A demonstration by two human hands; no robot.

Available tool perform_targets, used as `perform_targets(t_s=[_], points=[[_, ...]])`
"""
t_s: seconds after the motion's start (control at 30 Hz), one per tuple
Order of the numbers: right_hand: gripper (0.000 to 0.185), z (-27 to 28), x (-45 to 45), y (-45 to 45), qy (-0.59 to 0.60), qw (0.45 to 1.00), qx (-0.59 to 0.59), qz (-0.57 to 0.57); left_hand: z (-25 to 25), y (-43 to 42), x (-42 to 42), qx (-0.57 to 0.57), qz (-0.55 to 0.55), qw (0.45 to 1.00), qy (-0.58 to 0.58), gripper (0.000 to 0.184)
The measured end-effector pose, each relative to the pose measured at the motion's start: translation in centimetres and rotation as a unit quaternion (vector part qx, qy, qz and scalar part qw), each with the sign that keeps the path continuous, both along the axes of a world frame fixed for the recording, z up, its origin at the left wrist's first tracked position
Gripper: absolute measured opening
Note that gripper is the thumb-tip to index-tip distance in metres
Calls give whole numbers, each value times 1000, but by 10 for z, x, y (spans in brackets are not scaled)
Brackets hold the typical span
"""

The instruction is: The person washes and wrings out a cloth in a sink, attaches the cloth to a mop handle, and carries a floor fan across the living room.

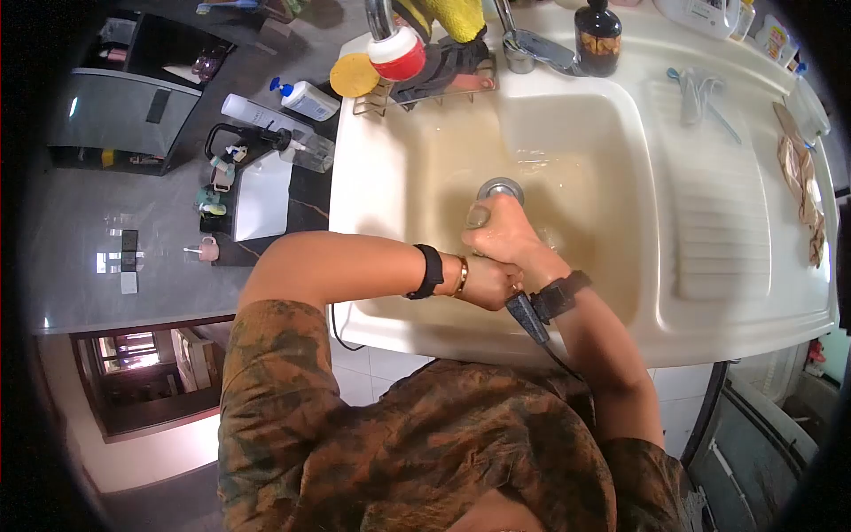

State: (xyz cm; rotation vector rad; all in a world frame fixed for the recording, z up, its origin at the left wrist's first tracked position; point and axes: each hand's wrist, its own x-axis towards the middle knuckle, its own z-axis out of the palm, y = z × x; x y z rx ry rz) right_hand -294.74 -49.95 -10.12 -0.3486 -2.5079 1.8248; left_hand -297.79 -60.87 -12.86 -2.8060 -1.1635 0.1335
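Over the sink basin [612, 151], my right hand [512, 239] is closed just in front of the round metal drain [501, 188]. A small greyish rounded patch [479, 216] shows at its thumb side; I cannot tell whether it is a held thing or the thumbnail. My left hand [489, 284] is curled closed against the inner side of my right wrist, and what its fingers hold, if anything, is hidden. A dark wrist strap with a block-shaped device [529, 317] and a cable sits on my right wrist. Shallow water appears to lie in the basin.
At the basin's far edge are a faucet with a red-and-white head [396, 55], a wire rack [372, 99] with dark cloth, a yellow sponge [355, 75] and a dark bottle [598, 40]. Pump bottles [306, 99] stand left. A ribbed drainboard [722, 204] lies right.
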Motion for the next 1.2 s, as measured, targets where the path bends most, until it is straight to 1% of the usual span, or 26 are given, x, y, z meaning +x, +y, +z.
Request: perform_targets(t_s=[0.07,0.1,0.13,0.23,0.27,0.4,0.5,0.53,0.57,0.6,0.63,0.7,0.73,0.77,0.8,0.83,0.87,0.9,0.93,0.97,1.03,1.07,1.1,1.17,1.2], points=[[21,1,1,-2,-7,1000,26,7,-23,-1,3,-94,27,995,-3,10],[22,1,2,-4,-11,999,39,11,-43,-5,4,-141,41,989,-5,9],[23,-1,2,-5,-3,999,40,-1,-110,-21,2,-175,184,945,-208,8],[23,-6,1,-5,9,998,52,-24,-70,4,6,-243,269,913,-188,10],[22,-7,1,-3,3,998,62,-28,-56,12,9,-303,317,887,-144,10],[22,-13,1,2,-8,992,114,-51,-59,20,12,-268,369,872,-179,10],[20,-20,2,5,37,987,126,-88,-56,29,10,-235,396,864,-202,10],[20,-14,3,7,61,988,114,-88,-41,33,3,-198,345,897,-193,8],[19,-6,3,11,85,987,104,-93,-59,28,-10,-138,251,954,-92,6],[18,2,5,16,108,984,97,-103,-77,23,-24,-53,155,987,1,4],[19,9,7,17,151,978,84,-117,-47,24,-32,95,-60,922,372,4],[22,23,13,16,229,962,49,-139,-16,22,-46,148,-121,923,335,10],[23,31,17,14,266,952,25,-147,9,18,-46,176,-143,939,259,13],[23,38,20,14,324,934,43,-146,52,20,-36,151,-177,947,223,17],[23,44,27,15,378,912,63,-146,94,22,-17,104,-182,953,220,20],[23,62,45,20,371,919,29,-135,96,13,-19,115,-176,946,248,22],[23,85,68,26,363,923,-4,-126,122,15,-1,113,-140,969,167,23],[23,99,89,34,370,920,-23,-128,160,21,27,104,-103,986,84,24],[23,104,103,42,421,891,7,-171,189,28,52,76,6,997,20,26],[26,116,130,48,383,906,-86,-158,206,30,74,38,119,991,-43,29],[33,137,194,59,334,912,-193,-139,214,29,94,227,56,971,-52,37],[41,136,222,61,343,913,-168,-141,206,36,107,276,69,951,-119,44],[48,133,253,62,351,915,-143,-142,206,42,137,280,92,931,-215,49],[65,120,316,62,356,922,-76,-133,195,47,176,215,225,895,-320,50],[75,106,348,60,356,926,-34,-121,186,54,193,231,254,874,-344,46]])
